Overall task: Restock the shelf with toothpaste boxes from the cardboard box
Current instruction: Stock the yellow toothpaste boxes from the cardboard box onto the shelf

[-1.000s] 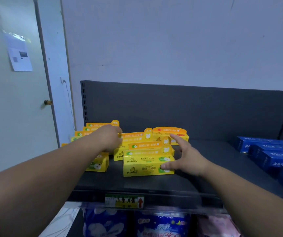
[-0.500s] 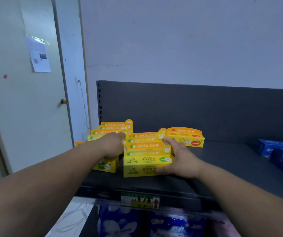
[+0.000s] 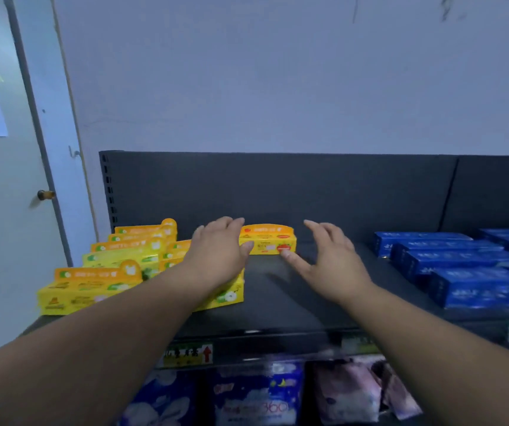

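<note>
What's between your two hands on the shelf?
A lone orange-topped toothpaste box stands between the left hand and right hand, seen in the head view.

Both forearms are bare along all their visible length; the left hand point(image 3: 218, 253) and right hand point(image 3: 331, 262) are bare too; the fingers point(image 3: 316, 227) look rounded, finer detail blurred.
</note>
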Demonstrator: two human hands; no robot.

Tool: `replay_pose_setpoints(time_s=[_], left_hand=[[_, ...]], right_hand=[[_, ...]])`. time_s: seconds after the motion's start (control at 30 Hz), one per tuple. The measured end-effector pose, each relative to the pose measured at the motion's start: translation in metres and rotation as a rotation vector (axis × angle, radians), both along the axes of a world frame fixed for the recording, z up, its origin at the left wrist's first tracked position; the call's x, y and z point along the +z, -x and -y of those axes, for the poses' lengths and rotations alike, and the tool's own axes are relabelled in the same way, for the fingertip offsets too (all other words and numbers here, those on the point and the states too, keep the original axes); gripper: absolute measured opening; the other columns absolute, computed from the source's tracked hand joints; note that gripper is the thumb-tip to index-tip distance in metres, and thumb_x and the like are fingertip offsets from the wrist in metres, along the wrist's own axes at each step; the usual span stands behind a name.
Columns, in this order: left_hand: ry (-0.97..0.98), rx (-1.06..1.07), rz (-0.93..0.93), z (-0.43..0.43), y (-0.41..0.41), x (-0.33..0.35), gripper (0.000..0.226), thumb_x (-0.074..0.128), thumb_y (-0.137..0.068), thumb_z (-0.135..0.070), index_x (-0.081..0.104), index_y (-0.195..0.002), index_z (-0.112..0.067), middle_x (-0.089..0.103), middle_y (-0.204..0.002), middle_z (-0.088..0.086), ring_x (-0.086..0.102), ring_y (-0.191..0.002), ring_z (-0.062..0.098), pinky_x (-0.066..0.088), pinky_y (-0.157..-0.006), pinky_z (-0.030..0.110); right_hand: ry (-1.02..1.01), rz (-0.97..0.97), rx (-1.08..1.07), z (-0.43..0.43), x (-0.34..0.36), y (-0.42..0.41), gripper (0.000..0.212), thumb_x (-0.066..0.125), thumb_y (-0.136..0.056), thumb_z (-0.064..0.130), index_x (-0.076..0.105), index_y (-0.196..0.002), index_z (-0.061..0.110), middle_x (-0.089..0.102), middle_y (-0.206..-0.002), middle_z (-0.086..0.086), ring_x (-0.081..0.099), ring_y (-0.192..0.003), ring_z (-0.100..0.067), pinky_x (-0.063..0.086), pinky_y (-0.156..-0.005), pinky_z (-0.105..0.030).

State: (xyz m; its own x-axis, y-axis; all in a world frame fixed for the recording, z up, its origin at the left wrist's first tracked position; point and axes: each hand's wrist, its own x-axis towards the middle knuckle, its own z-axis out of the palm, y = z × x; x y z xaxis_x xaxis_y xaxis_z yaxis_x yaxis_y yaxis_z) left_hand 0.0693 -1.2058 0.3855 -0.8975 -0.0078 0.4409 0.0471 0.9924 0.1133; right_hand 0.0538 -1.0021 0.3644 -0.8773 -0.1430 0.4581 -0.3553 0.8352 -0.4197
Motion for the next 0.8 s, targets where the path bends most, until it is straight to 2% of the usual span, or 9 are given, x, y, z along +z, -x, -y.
replay_pose_setpoints(time_s=[0.17,0.37,0.5,0.8], left_hand=[[0.019,-0.103,-0.072,-0.095,-0.002,0.001,0.064,0.042,-0.095,-0.051,0.027,-0.149,-0.02,0.03,-0.153,0.004,0.029,-0.14,0.023,0.023,-0.112,0.037],[0.021,-0.29,-0.069,-0.248,-0.032,0.004,0.067,0.04,-0.094,-0.055,0.022,-0.15,-0.023,0.025,-0.155,0.004,0.023,-0.142,0.023,0.02,-0.115,0.04],[0.005,-0.428,-0.033,-0.362,-0.071,0.003,0.068,0.038,-0.095,-0.055,0.018,-0.151,-0.024,0.019,-0.157,0.003,0.016,-0.144,0.025,0.014,-0.117,0.044],[-0.044,-0.759,0.015,-0.584,-0.184,-0.002,0.074,0.046,-0.093,-0.055,0.011,-0.152,-0.026,0.005,-0.16,0.002,0.006,-0.146,0.027,0.023,-0.115,0.05]], right_hand=[[-0.066,-0.108,-0.212,-0.083,0.005,-0.03,0.078,0.046,-0.083,0.072,0.027,-0.148,0.034,0.024,-0.156,-0.002,0.025,-0.142,-0.025,0.025,-0.116,-0.041],[-0.103,-0.1,-0.443,-0.224,0.01,-0.095,0.078,0.044,-0.084,0.073,0.025,-0.149,0.035,0.02,-0.158,-0.002,0.022,-0.144,-0.024,0.023,-0.116,-0.043],[-0.136,-0.108,-0.599,-0.326,0.013,-0.158,0.078,0.045,-0.084,0.072,0.026,-0.149,0.034,0.022,-0.158,-0.005,0.025,-0.143,-0.026,0.024,-0.116,-0.042],[-0.175,-0.04,-0.925,-0.521,0.007,-0.313,0.078,0.039,-0.085,0.075,0.022,-0.15,0.035,0.019,-0.158,-0.002,0.02,-0.145,-0.026,0.025,-0.116,-0.045]])
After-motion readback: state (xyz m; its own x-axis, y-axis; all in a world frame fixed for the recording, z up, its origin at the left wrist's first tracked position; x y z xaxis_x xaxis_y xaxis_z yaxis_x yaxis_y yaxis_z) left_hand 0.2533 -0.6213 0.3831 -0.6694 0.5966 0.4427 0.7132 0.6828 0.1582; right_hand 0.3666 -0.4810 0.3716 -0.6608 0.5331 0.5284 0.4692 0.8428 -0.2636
